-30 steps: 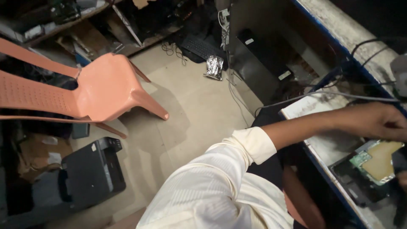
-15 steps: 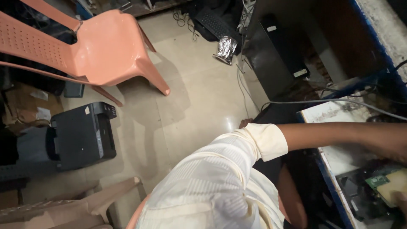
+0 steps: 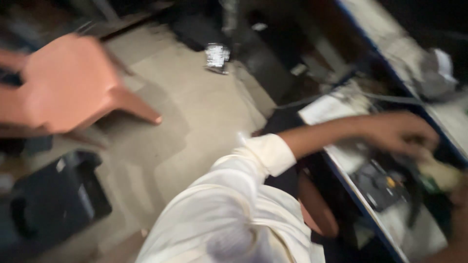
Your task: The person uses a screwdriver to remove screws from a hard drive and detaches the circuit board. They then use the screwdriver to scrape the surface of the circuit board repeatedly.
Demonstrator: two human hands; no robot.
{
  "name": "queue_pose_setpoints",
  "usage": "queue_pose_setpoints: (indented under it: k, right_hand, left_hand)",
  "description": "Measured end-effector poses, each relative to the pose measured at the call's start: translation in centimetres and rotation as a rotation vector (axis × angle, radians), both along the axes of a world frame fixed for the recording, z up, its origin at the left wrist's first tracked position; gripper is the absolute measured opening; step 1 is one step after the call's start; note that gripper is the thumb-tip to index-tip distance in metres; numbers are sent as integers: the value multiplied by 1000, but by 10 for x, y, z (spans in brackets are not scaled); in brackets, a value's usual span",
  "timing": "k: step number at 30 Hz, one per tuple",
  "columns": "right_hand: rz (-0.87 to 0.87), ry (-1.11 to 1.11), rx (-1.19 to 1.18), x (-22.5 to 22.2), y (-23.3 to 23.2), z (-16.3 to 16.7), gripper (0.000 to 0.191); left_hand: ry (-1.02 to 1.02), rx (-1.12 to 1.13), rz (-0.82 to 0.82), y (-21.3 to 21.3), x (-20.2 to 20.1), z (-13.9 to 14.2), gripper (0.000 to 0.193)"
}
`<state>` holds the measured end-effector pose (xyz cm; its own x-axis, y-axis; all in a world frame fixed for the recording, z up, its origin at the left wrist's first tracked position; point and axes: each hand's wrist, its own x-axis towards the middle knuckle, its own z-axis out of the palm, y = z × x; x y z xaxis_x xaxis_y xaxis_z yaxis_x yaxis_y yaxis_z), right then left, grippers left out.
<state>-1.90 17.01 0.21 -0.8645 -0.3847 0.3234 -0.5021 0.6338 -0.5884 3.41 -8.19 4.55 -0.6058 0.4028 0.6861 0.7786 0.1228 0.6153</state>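
Observation:
The view is blurred by motion. My left arm, its white sleeve rolled up, reaches across to a blue-edged bench (image 3: 358, 204) on the right. My left hand (image 3: 399, 132) hovers over a dark opened device (image 3: 380, 187) and touches or nearly touches a pale yellowish piece (image 3: 441, 173) with a bit of green on it. I cannot tell whether its fingers grip anything. Only a sliver of my right hand (image 3: 460, 195) shows at the right edge beside that yellowish piece. A white sheet (image 3: 331, 109) lies under my forearm.
An orange plastic chair (image 3: 68, 83) stands on the tiled floor at left, with a black boxy machine (image 3: 53, 204) below it. A small shiny item (image 3: 217, 54) and dark cases (image 3: 273, 63) sit by the bench. Cables and a crumpled white thing (image 3: 438, 68) lie at the bench's far end.
The camera has swung, so the chair and floor shifted in the picture and the bench shows more fully. My left hand stays over the bench near the yellowish piece.

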Motion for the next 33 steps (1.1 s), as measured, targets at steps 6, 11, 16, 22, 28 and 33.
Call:
queue_pose_setpoints:
  k: [6,11,16,22,28,33]
  right_hand:
    - [-4,164,1,-16,38,18,27]
    - [84,-27,-71,-19,79,23,23]
    - [326,204,-45,-13,123,18,74]
    - [398,235,-23,-14,125,5,87]
    - [413,241,13,-15,126,-4,99]
    - [386,194,48,-10,129,-7,84]
  left_hand:
    - [-100,-85,102,38,-44,-20,23]
    - [-537,-83,80,77,-47,-45,14]
    - [-752,-83,173,98,-36,-64,15]
    - [-832,3,194,86,-37,-91,23]
    - [-810,51,212,84,-40,-93,24]
    - [-797,-17,223,95,-32,-80,24]
